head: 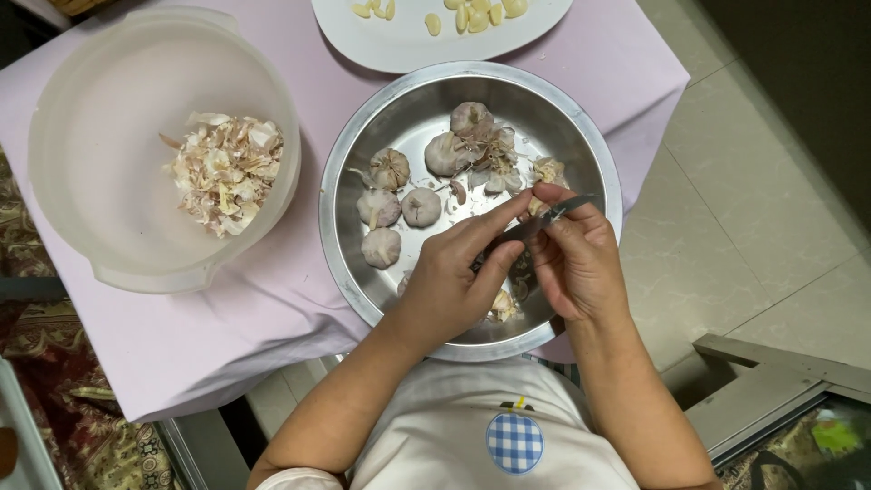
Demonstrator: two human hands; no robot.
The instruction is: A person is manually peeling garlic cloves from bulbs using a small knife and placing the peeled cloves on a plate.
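We hold both hands over the steel bowl (337, 238) on the table (227, 336). Our right hand (581, 263) is clenched on a small knife (535, 225), its dark blade pointing across toward our left hand (449, 286). Our left grip pinches a garlic clove (535, 207) between thumb and forefinger, right at the blade; most of the clove is hidden by our fingers, so we cannot tell how much skin is left on it.

The chief risk, as we judge it, is the blade. It lies just beside our left fingertips (524, 201), and a clove is small and slick; if the knife slips off the skin, it could run straight into the thumb or forefinger. Pulling the blade toward the left grip would make that worse.

The clove could also pop out of the pinch. Below the grip it would most likely drop into the bowl among the whole bulbs (392, 210) and loose skins, where it could be lost under the scraps.

Beyond the grip stands a white plate (399, 45) of peeled cloves (476, 16), and well to the left a plastic bowl (54, 163) of peels (227, 171). Flicked skin could land on the plate and dirty the clean cloves.
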